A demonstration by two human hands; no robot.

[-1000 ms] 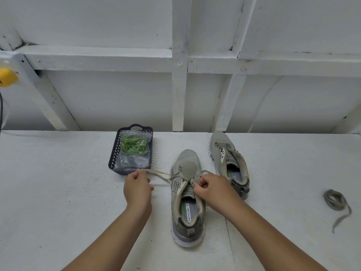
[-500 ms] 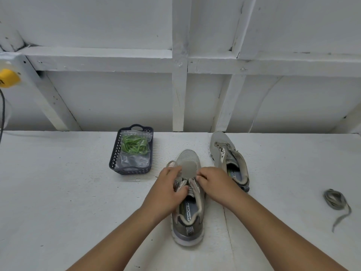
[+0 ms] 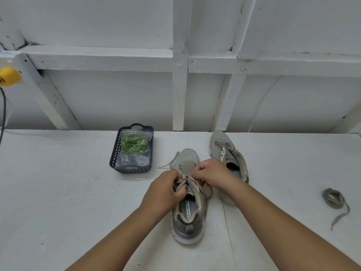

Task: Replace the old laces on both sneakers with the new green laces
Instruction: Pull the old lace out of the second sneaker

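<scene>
Both hands are pinching the old grey lace on the near grey mesh sneaker, toe pointing away.

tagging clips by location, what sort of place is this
Probably a makeshift workbench or staging area, not a home: a rough white tabletop, bare white-painted wooden framing behind it, and a yellow plug with a cord at left.

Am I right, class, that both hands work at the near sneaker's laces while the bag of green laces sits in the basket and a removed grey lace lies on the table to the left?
Not quite. The head view shows the removed grey lace on the table's right side, not the left. The rest holds: the left hand and right hand work at the near sneaker, and the bag of green laces sits in the basket.
</scene>
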